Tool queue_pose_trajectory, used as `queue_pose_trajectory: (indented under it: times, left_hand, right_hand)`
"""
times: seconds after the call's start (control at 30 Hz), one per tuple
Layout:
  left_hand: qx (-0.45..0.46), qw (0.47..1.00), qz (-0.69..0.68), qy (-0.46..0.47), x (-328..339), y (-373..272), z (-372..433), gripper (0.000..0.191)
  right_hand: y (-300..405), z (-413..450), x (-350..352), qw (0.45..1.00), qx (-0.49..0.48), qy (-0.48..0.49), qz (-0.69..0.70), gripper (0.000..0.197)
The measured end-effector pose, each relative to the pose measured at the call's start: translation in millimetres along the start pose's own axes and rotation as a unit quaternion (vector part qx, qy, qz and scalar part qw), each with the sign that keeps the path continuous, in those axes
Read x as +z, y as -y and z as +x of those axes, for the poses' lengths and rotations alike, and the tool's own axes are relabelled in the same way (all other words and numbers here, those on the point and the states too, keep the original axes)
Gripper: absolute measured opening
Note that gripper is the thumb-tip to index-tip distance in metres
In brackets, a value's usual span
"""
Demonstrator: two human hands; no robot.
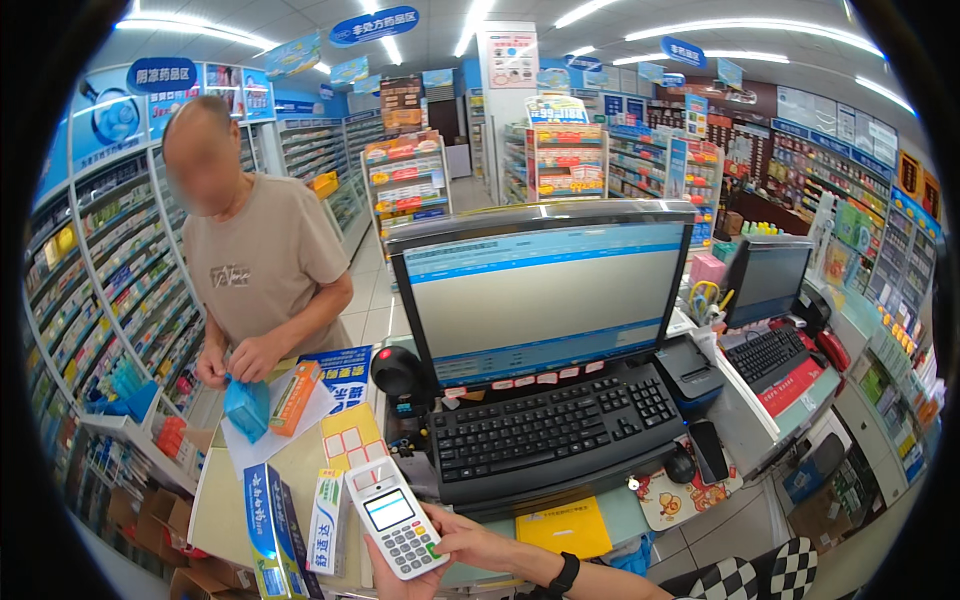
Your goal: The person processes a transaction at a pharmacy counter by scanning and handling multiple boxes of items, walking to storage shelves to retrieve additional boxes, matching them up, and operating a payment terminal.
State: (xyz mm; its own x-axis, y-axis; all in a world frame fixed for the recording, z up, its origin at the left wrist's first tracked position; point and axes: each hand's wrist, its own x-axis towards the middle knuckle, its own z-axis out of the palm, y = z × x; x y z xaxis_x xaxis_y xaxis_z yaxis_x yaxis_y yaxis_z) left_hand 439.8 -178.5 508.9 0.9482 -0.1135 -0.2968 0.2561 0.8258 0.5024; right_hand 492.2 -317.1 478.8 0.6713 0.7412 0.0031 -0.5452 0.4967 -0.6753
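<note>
My left hand (405, 583) holds a white handheld payment terminal (396, 517) from below, its screen lit. My right hand (469, 538) grips the terminal's right edge, with the thumb at the green key; a black band circles that wrist. Left of the terminal lie a white toothpaste-style carton (327, 521) and long blue cartons (274, 525), side by side on the counter (214, 495). Across the counter, a person in a beige T-shirt (259, 262) pinches the top of a blue plastic bag (247, 409) with a boxy content. An orange carton (294, 397) lies beside that bag.
A monitor (540, 292) and black keyboard (555, 427) fill the counter ahead, with a scanner (401, 375) at their left. Right are a mouse (680, 466), a phone (707, 451) and a second monitor (772, 281). Stocked shelves (112, 262) line the shop.
</note>
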Motion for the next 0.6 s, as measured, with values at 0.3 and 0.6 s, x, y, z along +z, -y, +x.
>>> queue_pose_trajectory:
  times: [0.3, 0.6]
  left_hand:
    - [-0.004, 0.983, 0.066, 0.174, -3.8, -36.7, 12.6, 0.042]
    - [0.012, 0.991, 0.104, 0.082, 10.0, -110.1, 120.1, 0.067]
  right_hand:
    - [-5.4, -21.1, -23.1, 0.998, -0.039, 0.012, 0.057, 0.072]
    - [8.6, -131.0, -16.8, 0.982, -0.071, -0.151, -0.092, 0.046]
